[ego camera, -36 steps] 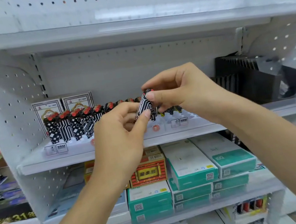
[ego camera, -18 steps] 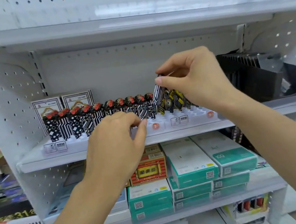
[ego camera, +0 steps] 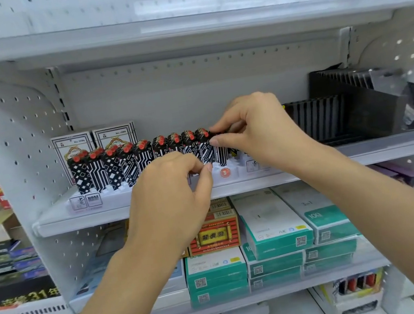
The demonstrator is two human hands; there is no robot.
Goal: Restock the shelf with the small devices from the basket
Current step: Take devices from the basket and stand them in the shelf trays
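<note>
Pinching the top of one small black-and-white patterned device (ego camera: 220,152) between thumb and curled fingers, the right hand (ego camera: 256,132) had it standing upright at the right end of the row, long axis vertical, its base down at the white slotted plastic display tray (ego camera: 124,193). So the thing sat directly under the fingertips, and I'd guess the only move left was straight down to seat it. I couldn't tell if it was fully in its slot, since the hand covered the cap.

The left hand (ego camera: 177,197) was lower and nearer the camera, fingers curled in against the thumb just in front of the tray's front lip, right beside a round orange price sticker (ego camera: 225,172). Whether it was pinching another device or nothing at all, I honestly couldn't tell, as its back hid whatever was inside. The right hand was clearly the one on the job.

The tray held a line of matching red-capped patterned devices (ego camera: 130,160), all upright and packed side by side from its left end to the right hand. Two white printed cardboard boxes (ego camera: 95,144) stood behind them. To the right on the same white metal shelf (ego camera: 389,152), a black ribbed plastic divider rack (ego camera: 342,113) had nothing I could make out in its slots. The basket wasn't anywhere in view. On the shelf below were stacked teal-and-white cartons (ego camera: 274,227) and a red-and-gold box (ego camera: 214,234).
</note>
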